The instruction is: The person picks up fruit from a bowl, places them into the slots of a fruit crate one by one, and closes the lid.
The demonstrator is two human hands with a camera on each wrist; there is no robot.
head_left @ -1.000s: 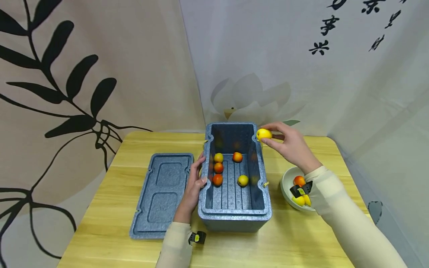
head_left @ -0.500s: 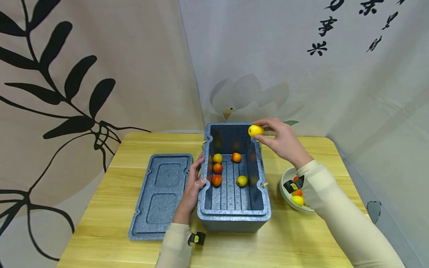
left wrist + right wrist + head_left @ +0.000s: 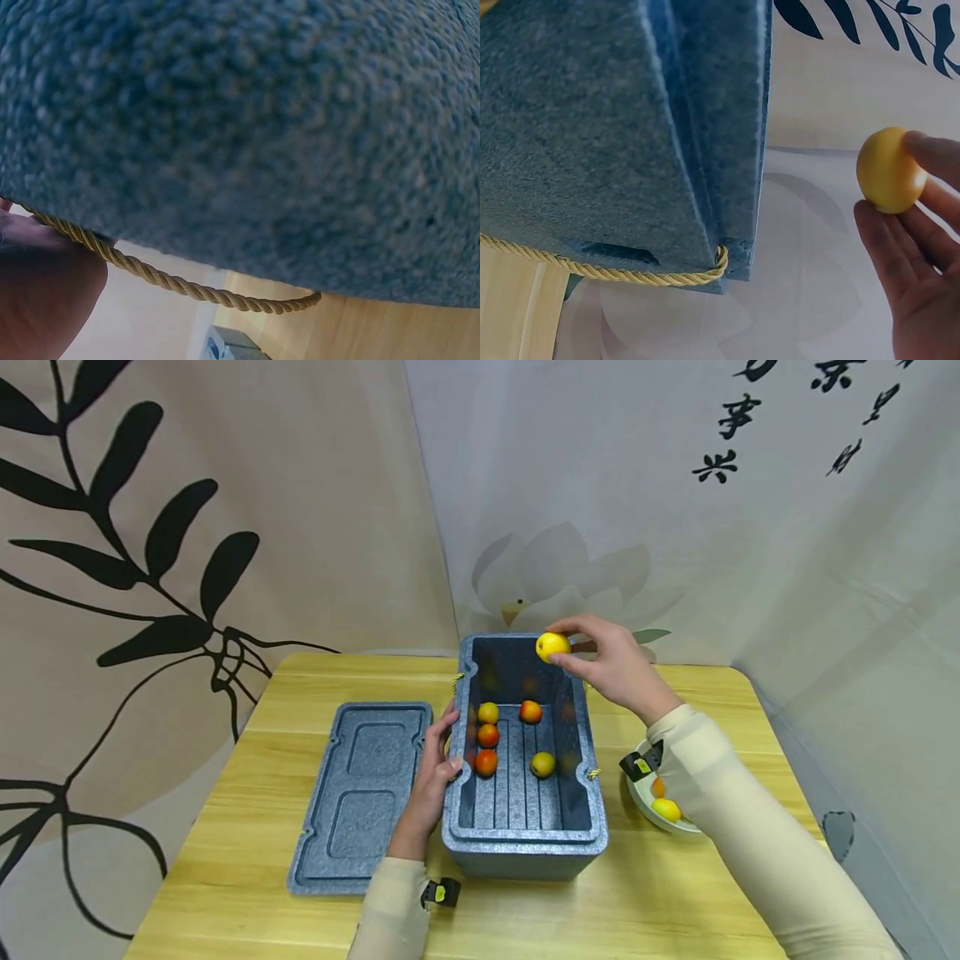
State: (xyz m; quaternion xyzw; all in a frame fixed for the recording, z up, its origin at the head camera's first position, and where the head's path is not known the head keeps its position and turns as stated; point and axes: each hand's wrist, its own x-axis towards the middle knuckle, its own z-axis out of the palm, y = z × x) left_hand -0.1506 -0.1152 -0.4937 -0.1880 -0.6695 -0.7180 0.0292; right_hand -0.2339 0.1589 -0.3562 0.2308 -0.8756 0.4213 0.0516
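Observation:
A small, smooth yellow fruit [image 3: 552, 647] is pinched between the thumb and fingertips of my right hand [image 3: 618, 670], over the far end of the blue-grey foam box [image 3: 525, 837]. In the right wrist view the same fruit [image 3: 890, 170] appears beyond the box's rim. My left hand [image 3: 432, 772] rests along the box's left side, its thumb at the rim and its fingers fairly straight against the outer wall. Inside the box lie several fruits, among them a red-orange one [image 3: 486, 763] and a yellow one [image 3: 543, 765].
The box's lid [image 3: 363, 797] lies flat on the wooden table [image 3: 247, 860] at the left. To the right, partly hidden by my right forearm, a pale bowl [image 3: 640, 797] holds more yellow and orange fruit. A rope handle [image 3: 630, 275] hangs on the box's side.
My right hand has carried the yellow fruit leftward and slightly up, from the box's right rim to over its far end. My left hand stays at the box.

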